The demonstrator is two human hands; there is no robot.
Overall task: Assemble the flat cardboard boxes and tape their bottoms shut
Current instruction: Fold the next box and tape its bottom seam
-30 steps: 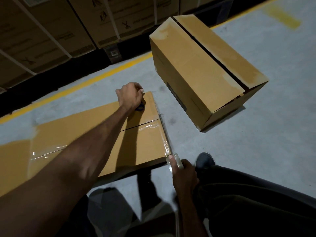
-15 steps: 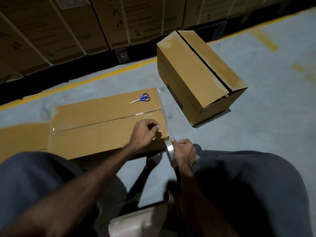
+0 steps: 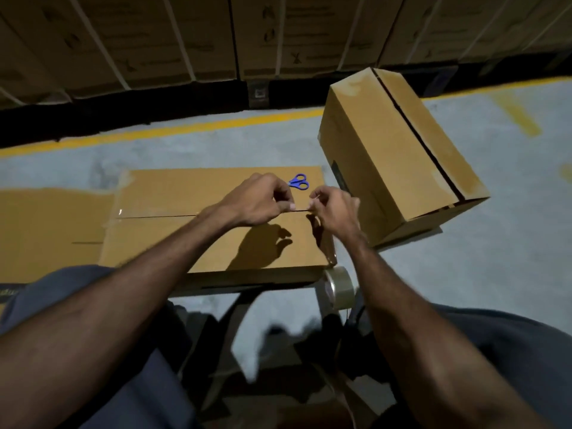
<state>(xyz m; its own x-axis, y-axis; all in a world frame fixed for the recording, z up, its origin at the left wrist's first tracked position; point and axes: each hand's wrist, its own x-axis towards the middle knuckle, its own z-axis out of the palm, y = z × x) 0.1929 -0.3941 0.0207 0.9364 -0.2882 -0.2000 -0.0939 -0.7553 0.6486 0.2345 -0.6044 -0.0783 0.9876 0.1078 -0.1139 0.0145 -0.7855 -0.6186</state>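
Over box seam, left hand, right hand, fingertips curled; scissors beyond

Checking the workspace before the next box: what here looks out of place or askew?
The second box lies tipped on its side, its flap seam gaping dark and apparently untaped. The tape roll dangles off the near box.

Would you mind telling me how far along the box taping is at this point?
Done: a second box stands assembled on the floor, its seam gap dark; whether it is taped is unclear. In hand: the near box shows clear tape along its seam, and the left hand and right hand work at the seam's right end, what they pinch being unclear. Left: cutting the tape, since the tape roll hangs at the box corner and the scissors lie unused.
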